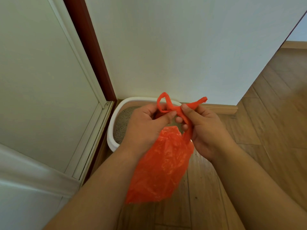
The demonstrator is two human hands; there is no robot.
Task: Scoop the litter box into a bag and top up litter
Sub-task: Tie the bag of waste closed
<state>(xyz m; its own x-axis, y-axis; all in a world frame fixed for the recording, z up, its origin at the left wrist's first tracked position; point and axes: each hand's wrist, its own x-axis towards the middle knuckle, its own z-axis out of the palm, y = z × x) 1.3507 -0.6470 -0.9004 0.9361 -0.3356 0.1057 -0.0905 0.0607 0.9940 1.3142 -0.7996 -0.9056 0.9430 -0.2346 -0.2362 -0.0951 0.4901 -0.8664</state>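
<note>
STEP: tying orange bag [159,165] handles above litter box [111,138] | left hand [146,125] and right hand [204,128] fingers each pinched a handle | NEXT: likely cinch knot, then top up litter.

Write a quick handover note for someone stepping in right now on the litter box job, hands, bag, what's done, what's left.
Left hand: pinches one twisted handle of the orange bag.
Right hand: pinches the other handle; the two handles cross between the hands.
The bag hangs in front of the white litter box, which sits in the corner with litter in it.
Done: bag seems filled and is being knotted.
Left: finish the knot, top up litter. No scoop or litter supply in view.
</note>
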